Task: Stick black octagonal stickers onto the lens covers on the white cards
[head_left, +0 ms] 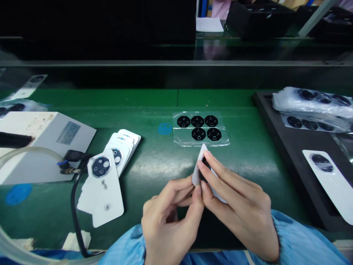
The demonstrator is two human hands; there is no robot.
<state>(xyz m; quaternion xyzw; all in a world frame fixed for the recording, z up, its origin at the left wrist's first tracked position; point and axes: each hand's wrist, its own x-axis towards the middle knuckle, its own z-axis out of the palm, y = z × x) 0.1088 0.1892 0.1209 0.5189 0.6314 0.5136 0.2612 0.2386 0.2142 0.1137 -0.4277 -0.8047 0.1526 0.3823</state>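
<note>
A white phone back cover (196,174) is held up and tilted on edge between my two hands above the green work surface. My left hand (172,217) pinches its left side between thumb and fingers. My right hand (241,206) is closed on it from the right, with two fingertips near its top edge. A dark part (204,173) shows between my fingers, mostly hidden by them. Just beyond the cover lies a clear film sheet (180,140) bearing several black octagonal camera decals (198,134).
Left of my hands is a fanned stack of white phone back covers (110,198), beside a white box (74,129) with a black cable (74,206). At right, a dark tray (286,162) bears another white cover (331,187) and bagged decal sheets (311,101). A metal rail (165,63) crosses behind.
</note>
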